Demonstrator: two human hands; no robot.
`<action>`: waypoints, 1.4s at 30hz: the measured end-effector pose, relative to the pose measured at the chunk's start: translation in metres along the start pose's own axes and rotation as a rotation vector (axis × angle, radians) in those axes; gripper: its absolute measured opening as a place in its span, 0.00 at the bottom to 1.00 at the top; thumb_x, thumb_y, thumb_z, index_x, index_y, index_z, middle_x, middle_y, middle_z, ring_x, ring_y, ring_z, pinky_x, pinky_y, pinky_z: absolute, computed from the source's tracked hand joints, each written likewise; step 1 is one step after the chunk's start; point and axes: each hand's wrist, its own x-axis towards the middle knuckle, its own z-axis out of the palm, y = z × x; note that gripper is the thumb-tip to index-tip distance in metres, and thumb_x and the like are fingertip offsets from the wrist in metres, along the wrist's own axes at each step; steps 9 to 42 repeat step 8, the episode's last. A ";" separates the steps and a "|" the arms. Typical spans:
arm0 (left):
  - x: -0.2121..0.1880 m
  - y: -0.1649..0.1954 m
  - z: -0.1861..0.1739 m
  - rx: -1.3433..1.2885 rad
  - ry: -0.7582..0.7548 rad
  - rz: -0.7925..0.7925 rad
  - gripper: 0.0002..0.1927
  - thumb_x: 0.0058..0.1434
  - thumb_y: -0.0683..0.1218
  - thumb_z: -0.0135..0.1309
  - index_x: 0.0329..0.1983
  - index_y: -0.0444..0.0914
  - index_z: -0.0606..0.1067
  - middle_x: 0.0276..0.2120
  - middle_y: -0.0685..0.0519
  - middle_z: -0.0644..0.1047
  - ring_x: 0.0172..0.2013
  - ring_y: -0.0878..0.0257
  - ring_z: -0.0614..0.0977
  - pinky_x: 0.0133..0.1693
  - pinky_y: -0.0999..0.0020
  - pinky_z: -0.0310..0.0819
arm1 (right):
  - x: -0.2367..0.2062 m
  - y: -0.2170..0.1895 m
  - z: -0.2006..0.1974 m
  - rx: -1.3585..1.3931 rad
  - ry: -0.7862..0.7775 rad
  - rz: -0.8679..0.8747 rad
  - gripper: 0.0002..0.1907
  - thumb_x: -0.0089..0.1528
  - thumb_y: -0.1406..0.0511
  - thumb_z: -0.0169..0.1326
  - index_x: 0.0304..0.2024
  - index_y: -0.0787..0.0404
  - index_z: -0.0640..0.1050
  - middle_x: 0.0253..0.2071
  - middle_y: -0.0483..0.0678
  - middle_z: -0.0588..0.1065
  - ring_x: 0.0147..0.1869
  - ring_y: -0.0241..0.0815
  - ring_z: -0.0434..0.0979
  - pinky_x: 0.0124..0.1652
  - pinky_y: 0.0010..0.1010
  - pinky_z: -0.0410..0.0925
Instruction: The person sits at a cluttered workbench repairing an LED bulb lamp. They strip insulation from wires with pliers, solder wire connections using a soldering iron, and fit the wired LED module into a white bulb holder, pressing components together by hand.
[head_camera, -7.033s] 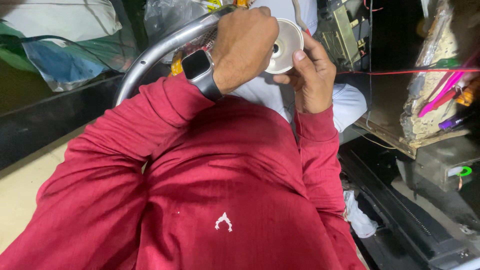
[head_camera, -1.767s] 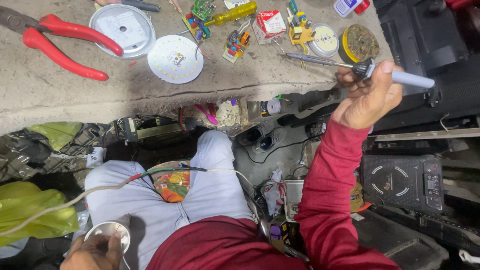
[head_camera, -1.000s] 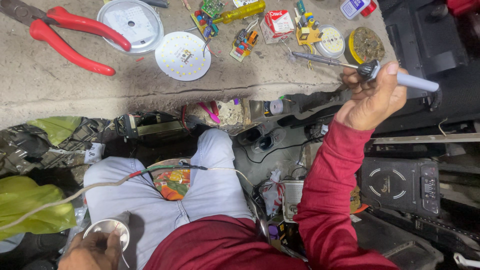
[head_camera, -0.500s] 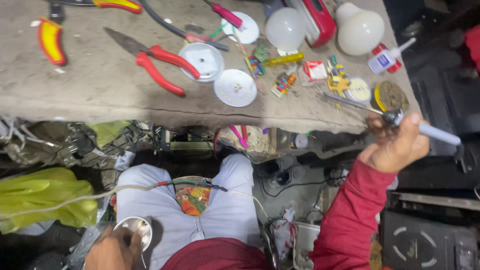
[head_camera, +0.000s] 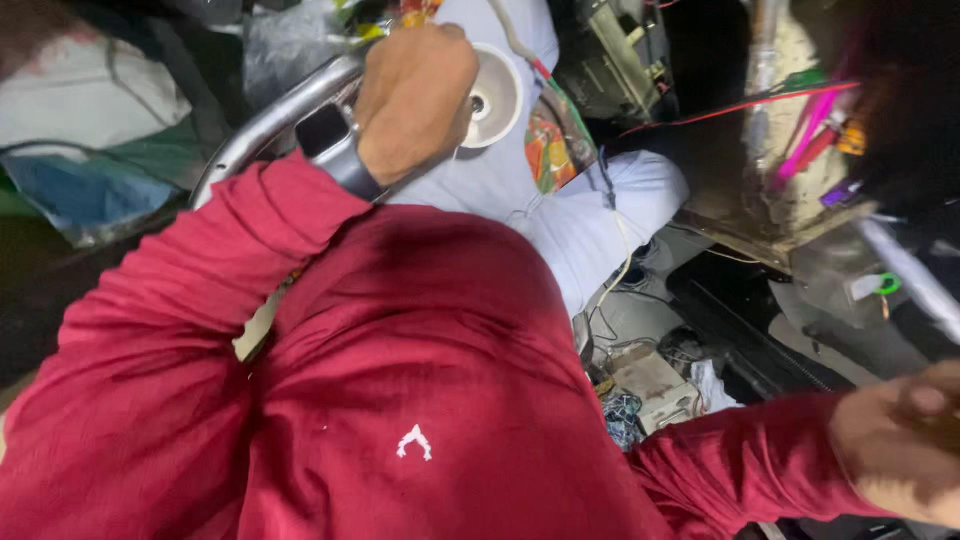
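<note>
Red sleeves and a red shirt (head_camera: 400, 400) fill most of the view, blocking the lap and whatever lies under the chest. Up top, the left hand (head_camera: 415, 95) is curled shut round a white cup-shaped lamp shell (head_camera: 492, 97), fingers wrapped over its rim so only the hollow inside with its centre hole shows; a dark watch (head_camera: 335, 150) sits on that wrist. A curved metal tube (head_camera: 270, 115) runs just behind the wrist, touching or nearly so. A white cable (head_camera: 520, 45) with a red strand leads off the shell over the pale trousers (head_camera: 590, 210), beside a bright patterned wrapper (head_camera: 548, 150). Pink and red wires (head_camera: 800, 120) hang at upper right, and clutter of cords and scraps lies on the floor (head_camera: 650, 370) between knee and right arm. The right hand (head_camera: 900, 445) is low at the frame's edge, blurred; whether it grips anything I cannot tell. Half a second ago the bench with pliers and discs was in view and the right hand was raised with a pen-like tool; now the view has swung down, the bench is gone, and the shell has come up from the lap
</note>
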 end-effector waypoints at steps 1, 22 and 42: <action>0.002 0.000 0.001 0.019 -0.022 -0.028 0.08 0.48 0.38 0.63 0.30 0.29 0.78 0.26 0.36 0.77 0.27 0.39 0.81 0.28 0.49 0.75 | -0.003 0.011 0.030 -0.009 -0.031 0.054 0.21 0.69 0.56 0.57 0.54 0.67 0.75 0.46 0.56 0.77 0.41 0.43 0.78 0.40 0.28 0.69; 0.002 0.005 -0.006 0.022 0.033 0.007 0.11 0.39 0.37 0.64 0.29 0.30 0.81 0.30 0.36 0.79 0.31 0.39 0.82 0.30 0.51 0.77 | -0.002 0.012 0.284 -0.483 -0.569 -0.008 0.23 0.71 0.60 0.68 0.53 0.73 0.73 0.43 0.63 0.73 0.37 0.51 0.75 0.39 0.33 0.69; 0.002 0.005 -0.006 0.022 0.033 0.007 0.11 0.39 0.37 0.64 0.29 0.30 0.81 0.30 0.36 0.79 0.31 0.39 0.82 0.30 0.51 0.77 | -0.002 0.012 0.284 -0.483 -0.569 -0.008 0.23 0.71 0.60 0.68 0.53 0.73 0.73 0.43 0.63 0.73 0.37 0.51 0.75 0.39 0.33 0.69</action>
